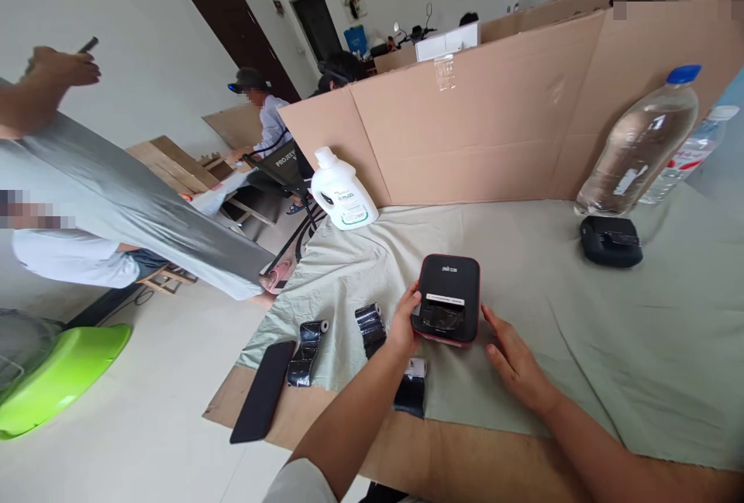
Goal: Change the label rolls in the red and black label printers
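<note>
A black label printer (pixel 449 274) with a red edge sits on the cloth in front of me, a dark strip showing at its front slot. My left hand (pixel 405 317) grips its left side, thumb over the top edge; the other fingers are mostly hidden. By the right side, my right hand (pixel 514 360) is open with fingers stretched, the index fingertip at or very near the casing. Left of the printer lie a small black roll (pixel 370 325) and another black roll (pixel 308 352), both partly unwound. A third roll (pixel 411 391) is partly covered by my left forearm.
A phone (pixel 263 392) lies at the table's left corner. White jug (pixel 344 193) stands by the cardboard partition (pixel 465 131). At right are a large bottle (pixel 639 142), a smaller bottle (pixel 691 150) and a small black device (pixel 611 241). People sit and stand at left.
</note>
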Available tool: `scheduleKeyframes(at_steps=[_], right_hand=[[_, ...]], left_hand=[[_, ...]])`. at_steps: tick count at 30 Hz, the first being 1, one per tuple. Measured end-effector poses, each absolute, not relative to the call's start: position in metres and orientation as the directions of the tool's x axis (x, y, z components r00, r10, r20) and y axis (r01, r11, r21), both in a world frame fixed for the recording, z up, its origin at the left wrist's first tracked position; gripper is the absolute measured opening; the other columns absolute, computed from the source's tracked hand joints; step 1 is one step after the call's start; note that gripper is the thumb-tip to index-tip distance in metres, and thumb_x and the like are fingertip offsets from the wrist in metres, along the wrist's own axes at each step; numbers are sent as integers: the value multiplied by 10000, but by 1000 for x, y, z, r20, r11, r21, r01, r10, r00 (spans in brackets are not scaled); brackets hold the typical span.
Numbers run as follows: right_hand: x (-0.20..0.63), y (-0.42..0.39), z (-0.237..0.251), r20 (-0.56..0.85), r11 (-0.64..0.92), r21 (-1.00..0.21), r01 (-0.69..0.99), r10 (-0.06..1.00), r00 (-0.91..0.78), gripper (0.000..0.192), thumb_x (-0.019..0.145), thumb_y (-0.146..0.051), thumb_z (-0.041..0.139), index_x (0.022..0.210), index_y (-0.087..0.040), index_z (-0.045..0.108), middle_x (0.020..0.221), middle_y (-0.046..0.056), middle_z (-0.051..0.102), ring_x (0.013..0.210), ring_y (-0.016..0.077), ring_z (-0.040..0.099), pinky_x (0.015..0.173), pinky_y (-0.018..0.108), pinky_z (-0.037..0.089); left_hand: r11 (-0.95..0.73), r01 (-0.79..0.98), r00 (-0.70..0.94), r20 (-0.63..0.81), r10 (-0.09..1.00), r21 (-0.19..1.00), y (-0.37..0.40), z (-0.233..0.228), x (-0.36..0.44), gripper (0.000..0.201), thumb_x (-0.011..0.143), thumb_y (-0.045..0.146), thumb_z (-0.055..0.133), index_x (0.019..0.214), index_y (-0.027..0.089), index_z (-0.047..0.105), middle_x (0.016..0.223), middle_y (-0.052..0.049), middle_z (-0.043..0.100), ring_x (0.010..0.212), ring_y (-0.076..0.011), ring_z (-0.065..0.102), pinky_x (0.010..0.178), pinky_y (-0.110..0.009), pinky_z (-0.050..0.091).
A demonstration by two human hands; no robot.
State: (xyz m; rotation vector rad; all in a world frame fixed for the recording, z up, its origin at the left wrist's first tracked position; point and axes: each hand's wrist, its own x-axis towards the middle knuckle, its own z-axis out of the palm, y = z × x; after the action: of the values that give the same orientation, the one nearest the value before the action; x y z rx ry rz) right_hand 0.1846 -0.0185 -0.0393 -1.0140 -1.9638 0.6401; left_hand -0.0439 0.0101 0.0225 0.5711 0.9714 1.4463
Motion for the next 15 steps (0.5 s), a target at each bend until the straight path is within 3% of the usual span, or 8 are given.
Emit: scheduleKeyframes(at_steps=[6, 10, 15], right_hand=[[184, -21, -35, 380, 489, -712, 504, 872, -309, 517, 956, -395, 464, 1457, -316, 361, 1308, 91, 617, 1156, 222, 627, 888, 398, 582], [182, -19, -30, 394, 520, -667, 534, 854, -338, 505, 929, -399, 519, 1417, -312, 428, 1259, 85, 649, 1120, 229, 650, 872, 397, 589], [180, -17, -30, 419, 543, -629, 556, 840, -345, 480, 923, -394, 531, 1389, -298, 465, 1232, 86, 665, 1100, 233, 659, 856, 399, 596]], left_hand=[[39, -582, -312, -267, 912, 813, 101, 57, -137, 166, 756, 262, 650, 853, 129, 674, 756, -48, 737, 775, -225, 706, 812, -360, 545], [44, -522, -399, -290, 870, 852, 155, 80, -196, 196, 823, 240, 574, 934, 102, 659, 761, -72, 731, 733, -223, 698, 800, -390, 554], [78, -432, -546, -330, 770, 899, 186, 73, -236, 193, 833, 237, 553, 954, 121, 646, 741, -67, 711, 717, -223, 677, 768, -401, 555]])
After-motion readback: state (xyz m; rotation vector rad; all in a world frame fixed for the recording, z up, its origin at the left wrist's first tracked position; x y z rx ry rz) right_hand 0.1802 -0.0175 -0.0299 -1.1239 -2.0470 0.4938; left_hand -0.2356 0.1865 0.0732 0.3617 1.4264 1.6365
